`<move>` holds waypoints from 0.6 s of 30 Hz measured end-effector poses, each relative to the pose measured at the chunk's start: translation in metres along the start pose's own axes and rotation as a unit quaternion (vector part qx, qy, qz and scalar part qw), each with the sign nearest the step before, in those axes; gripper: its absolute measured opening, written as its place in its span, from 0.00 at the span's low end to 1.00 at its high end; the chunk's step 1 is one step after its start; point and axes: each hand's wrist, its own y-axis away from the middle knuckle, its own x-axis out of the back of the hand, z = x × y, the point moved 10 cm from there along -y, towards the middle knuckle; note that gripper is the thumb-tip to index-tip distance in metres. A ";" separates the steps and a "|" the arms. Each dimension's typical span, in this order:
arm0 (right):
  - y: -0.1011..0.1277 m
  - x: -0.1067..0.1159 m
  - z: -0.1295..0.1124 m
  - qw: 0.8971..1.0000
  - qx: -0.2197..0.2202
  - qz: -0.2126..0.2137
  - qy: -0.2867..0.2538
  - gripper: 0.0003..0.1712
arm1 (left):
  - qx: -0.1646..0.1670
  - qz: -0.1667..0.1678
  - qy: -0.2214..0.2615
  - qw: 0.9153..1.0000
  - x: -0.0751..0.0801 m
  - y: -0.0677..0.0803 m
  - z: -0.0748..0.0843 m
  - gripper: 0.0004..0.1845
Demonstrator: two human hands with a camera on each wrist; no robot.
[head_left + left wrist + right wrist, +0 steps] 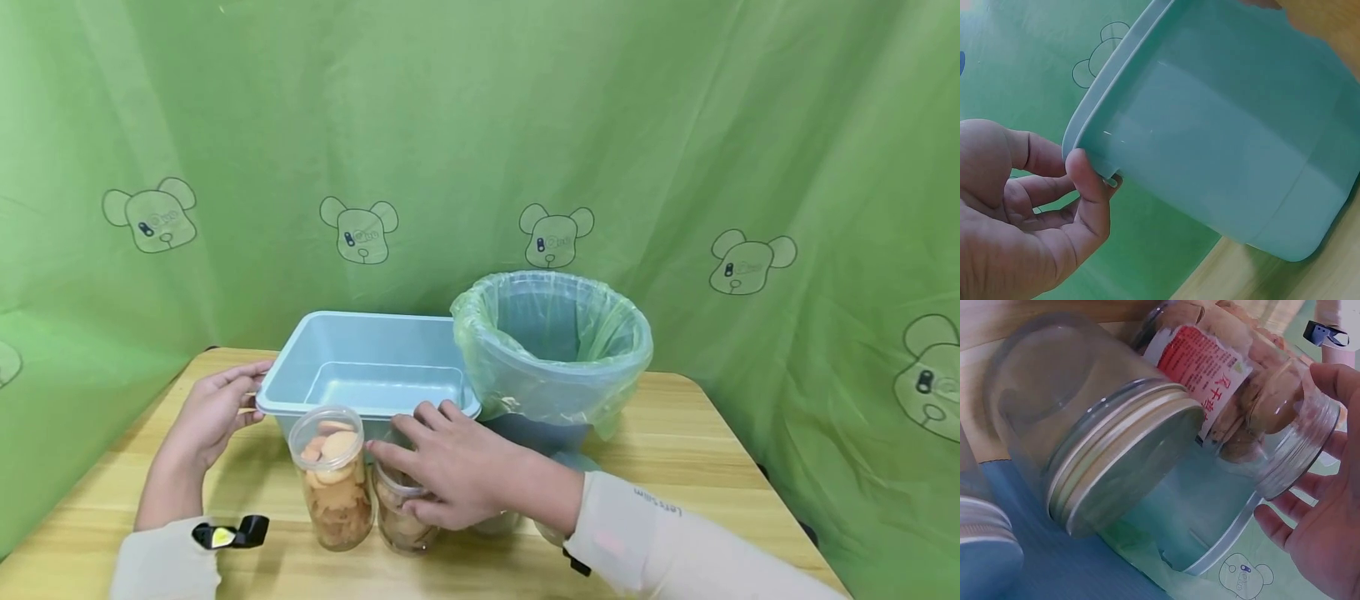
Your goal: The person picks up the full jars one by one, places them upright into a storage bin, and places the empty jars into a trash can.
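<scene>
Pale blue tub (360,379), green-lined bin (555,342), bear-printed green backdrop (480,125).

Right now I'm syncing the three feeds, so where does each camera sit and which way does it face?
Head: worn high, looking forward and down at the wooden table, blue tub, lined bin, both hands and sleeves.
Left wrist: beside the left hand, looking at the tub's rim, which the fingers touch.
Right wrist: by the right hand, looking at the biscuit jar it holds and a clear jar.
Shared: head and left wrist both show the tub.
</scene>
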 end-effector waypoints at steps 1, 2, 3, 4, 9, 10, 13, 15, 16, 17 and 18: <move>0.000 0.001 0.000 1.000 0.001 0.003 -0.003 0.42 | 0.000 0.000 0.001 1.000 0.000 0.000 0.000 0.27; 0.000 0.002 -0.001 1.000 0.002 0.007 -0.008 0.42 | 0.000 -0.001 0.002 1.000 0.000 0.000 0.000 0.27; 0.001 0.002 -0.001 1.000 0.002 0.010 -0.011 0.41 | 0.000 -0.001 0.003 1.000 -0.001 0.000 0.000 0.27; 0.001 0.003 -0.001 1.000 0.002 0.013 -0.015 0.41 | 0.001 -0.002 0.004 1.000 -0.001 0.001 0.001 0.27; 0.002 0.004 -0.001 0.999 0.002 0.017 -0.034 0.39 | 0.002 0.001 0.004 1.000 -0.002 0.001 0.001 0.27; 0.002 0.005 -0.001 0.999 0.002 0.015 -0.038 0.39 | 0.002 0.002 0.003 1.000 -0.002 0.002 0.001 0.27; 0.000 0.005 -0.001 0.999 0.005 0.013 -0.049 0.39 | 0.003 0.005 -0.001 1.000 -0.001 0.001 0.000 0.27; -0.001 0.005 -0.001 0.998 0.008 0.013 -0.056 0.39 | 0.004 0.006 -0.005 1.000 -0.001 0.001 0.000 0.27; -0.001 0.005 -0.001 0.998 0.009 0.012 -0.061 0.38 | 0.005 0.006 -0.006 1.000 -0.001 0.001 -0.001 0.27; -0.002 0.005 -0.001 0.998 0.011 0.012 -0.064 0.38 | 0.005 0.006 -0.007 1.000 -0.001 0.000 -0.001 0.27; -0.002 0.005 -0.001 0.998 0.012 0.011 -0.066 0.38 | 0.006 0.005 -0.007 1.000 -0.001 0.000 -0.001 0.27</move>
